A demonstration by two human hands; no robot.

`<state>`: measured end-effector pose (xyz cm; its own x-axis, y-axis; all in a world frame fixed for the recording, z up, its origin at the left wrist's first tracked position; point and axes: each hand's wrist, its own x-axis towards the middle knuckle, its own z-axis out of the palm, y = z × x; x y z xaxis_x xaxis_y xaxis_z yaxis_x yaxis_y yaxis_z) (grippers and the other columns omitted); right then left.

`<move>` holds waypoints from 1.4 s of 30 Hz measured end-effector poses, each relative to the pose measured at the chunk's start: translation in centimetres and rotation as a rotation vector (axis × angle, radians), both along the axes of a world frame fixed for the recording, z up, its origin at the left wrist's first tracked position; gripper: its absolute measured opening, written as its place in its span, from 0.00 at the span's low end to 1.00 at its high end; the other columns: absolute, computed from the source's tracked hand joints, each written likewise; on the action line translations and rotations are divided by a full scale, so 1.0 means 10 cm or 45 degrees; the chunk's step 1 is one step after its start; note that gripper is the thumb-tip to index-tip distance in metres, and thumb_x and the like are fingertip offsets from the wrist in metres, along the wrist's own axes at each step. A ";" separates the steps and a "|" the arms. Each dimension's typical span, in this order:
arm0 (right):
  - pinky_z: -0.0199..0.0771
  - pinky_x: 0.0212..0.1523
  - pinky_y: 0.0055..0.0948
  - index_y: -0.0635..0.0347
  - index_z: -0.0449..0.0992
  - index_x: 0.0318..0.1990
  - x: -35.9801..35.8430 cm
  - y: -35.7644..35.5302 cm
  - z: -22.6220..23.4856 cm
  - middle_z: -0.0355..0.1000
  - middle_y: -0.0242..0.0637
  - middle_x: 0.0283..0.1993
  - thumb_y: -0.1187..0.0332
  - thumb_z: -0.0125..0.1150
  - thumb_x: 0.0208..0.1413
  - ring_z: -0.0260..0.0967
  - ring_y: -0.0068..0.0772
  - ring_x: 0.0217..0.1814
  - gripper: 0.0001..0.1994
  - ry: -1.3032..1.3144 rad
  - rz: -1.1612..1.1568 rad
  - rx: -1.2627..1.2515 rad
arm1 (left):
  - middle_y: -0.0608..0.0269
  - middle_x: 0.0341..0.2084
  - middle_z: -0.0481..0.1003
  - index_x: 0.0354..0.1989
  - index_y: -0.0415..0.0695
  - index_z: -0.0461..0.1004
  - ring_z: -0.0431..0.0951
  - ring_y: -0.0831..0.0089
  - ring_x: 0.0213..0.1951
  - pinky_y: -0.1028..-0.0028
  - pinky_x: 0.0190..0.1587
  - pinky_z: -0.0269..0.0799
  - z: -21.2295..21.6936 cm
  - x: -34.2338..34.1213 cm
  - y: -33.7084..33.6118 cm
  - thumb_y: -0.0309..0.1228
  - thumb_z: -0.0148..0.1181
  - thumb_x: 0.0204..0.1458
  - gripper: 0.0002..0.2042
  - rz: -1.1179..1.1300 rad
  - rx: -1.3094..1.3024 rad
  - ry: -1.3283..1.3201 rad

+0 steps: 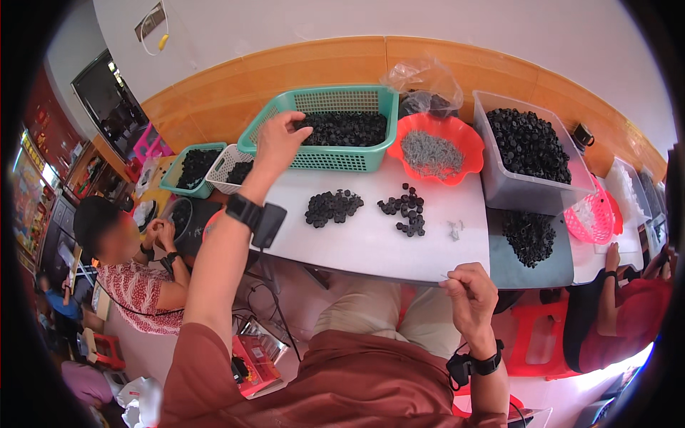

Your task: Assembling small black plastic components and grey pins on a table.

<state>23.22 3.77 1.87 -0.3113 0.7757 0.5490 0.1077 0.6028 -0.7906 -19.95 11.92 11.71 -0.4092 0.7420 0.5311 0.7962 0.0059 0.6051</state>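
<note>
Black parts (pixel 349 130) in green basket (pixel 346 162), left hand (pixel 280 139) over its left end

Left hand: thumb and index curved, gap between the tips, just beside or above the parts; can't tell whether they touch. Forearm crosses the basket's front side.

Right hand (pixel 472 296): at the table's front edge, thumb and index together on a thin sliver (pixel 444 276). Probably metal, too small to be sure.

More of the same sort of parts on the white table (pixel 314 246): left pile (pixel 333 208) and right pile (pixel 405 211), apart, with a white strip between. A few metal bits (pixel 454 229) sit right of those, near the table's right edge.

Room: white surface runs from both piles to the front edge, and left of the left pile too. Tighter at the back: basket near the wooden panel (pixel 314 64), red bowl (pixel 467 165) of metal pieces (pixel 430 152) close against its right end, grey bin (pixel 517 187) just right of the bowl. Bin's front wall stands at the white table's right edge.
</note>
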 end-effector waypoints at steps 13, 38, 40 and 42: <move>0.70 0.35 0.28 0.65 0.78 0.39 0.03 -0.03 -0.14 0.75 0.41 0.36 0.81 0.66 0.55 0.71 0.35 0.34 0.06 -0.036 -0.056 -0.064 | 0.56 0.45 0.83 0.49 0.36 0.80 0.83 0.70 0.46 0.72 0.51 0.77 -0.47 0.55 -0.34 0.25 0.66 0.56 0.13 -0.221 0.106 -0.096; 0.72 0.37 0.27 0.66 0.79 0.41 0.09 -0.07 -0.08 0.76 0.42 0.37 0.79 0.67 0.57 0.72 0.34 0.35 0.06 -0.025 -0.030 -0.090 | 0.55 0.37 0.82 0.40 0.38 0.83 0.84 0.63 0.39 0.70 0.41 0.79 -0.91 1.73 -0.58 0.24 0.67 0.51 0.09 -0.653 -0.272 -0.019; 0.72 0.37 0.27 0.66 0.79 0.41 0.08 -0.05 -0.07 0.75 0.42 0.37 0.79 0.67 0.56 0.72 0.34 0.35 0.06 -0.023 -0.035 -0.095 | 0.56 0.39 0.82 0.40 0.36 0.82 0.84 0.68 0.38 0.74 0.42 0.80 -0.87 1.78 -0.66 0.22 0.66 0.52 0.08 -0.694 -0.207 -0.171; 0.72 0.37 0.27 0.66 0.78 0.40 0.05 -0.02 -0.04 0.75 0.41 0.37 0.80 0.67 0.56 0.72 0.34 0.35 0.06 -0.021 -0.037 -0.101 | 0.56 0.40 0.82 0.40 0.35 0.82 0.84 0.70 0.39 0.74 0.44 0.81 -0.88 1.82 -0.74 0.21 0.66 0.52 0.08 -0.724 -0.186 -0.258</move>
<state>23.68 3.53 1.51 -0.2963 0.8255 0.4804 0.1374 0.5345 -0.8339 -1.75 4.57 2.95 -0.0101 0.9327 0.3605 0.5686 -0.2913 0.7694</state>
